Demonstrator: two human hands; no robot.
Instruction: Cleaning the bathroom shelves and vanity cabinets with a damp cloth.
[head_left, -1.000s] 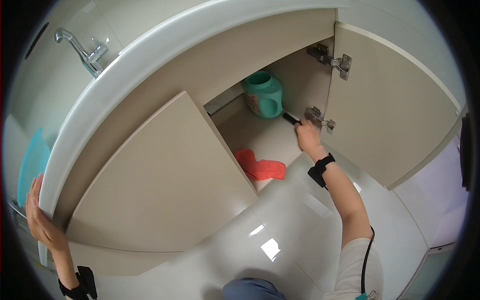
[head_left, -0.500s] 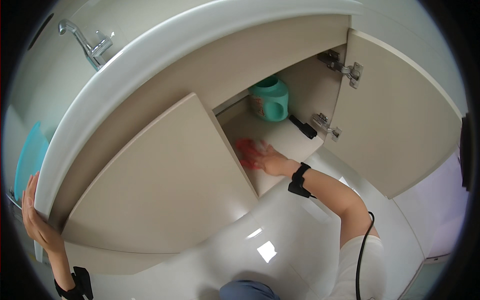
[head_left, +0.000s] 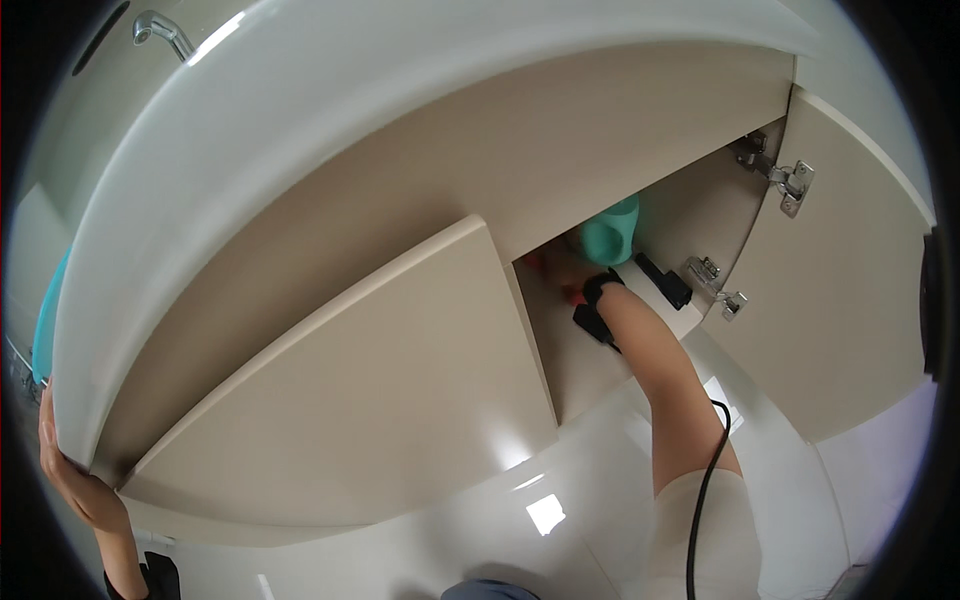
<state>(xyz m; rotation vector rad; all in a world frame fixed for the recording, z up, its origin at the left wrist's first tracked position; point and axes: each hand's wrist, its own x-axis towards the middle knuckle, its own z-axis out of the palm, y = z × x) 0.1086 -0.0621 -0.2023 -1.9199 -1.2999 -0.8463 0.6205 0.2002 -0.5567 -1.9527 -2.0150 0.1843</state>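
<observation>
My right hand [head_left: 574, 268] reaches deep into the open side of the cabinet, a black band round its wrist. Bits of a red cloth [head_left: 573, 296] show around the fingers, which are mostly in shadow. Just right of the hand stands a turquoise plastic jug [head_left: 611, 236] with a handle, its top hidden behind the cabinet front. A black handheld object [head_left: 663, 281] lies on the cabinet floor, right of my wrist. At far left, my left hand [head_left: 80, 488] rests against the white sink's rim [head_left: 75, 400], fingers stretched along it.
The right cabinet door [head_left: 840, 270] is swung wide on metal hinges [head_left: 795, 187]. The left door [head_left: 370, 390] stands slightly off the curved front. A chrome faucet [head_left: 160, 32] and a turquoise basin edge [head_left: 48, 310] show upper left. A black cable [head_left: 705, 490] hangs along my right arm.
My right hand has gone deeper into the cabinet with the red cloth, beside the jug. The view has tilted and come closer to the sink. My left hand stays on the rim.
</observation>
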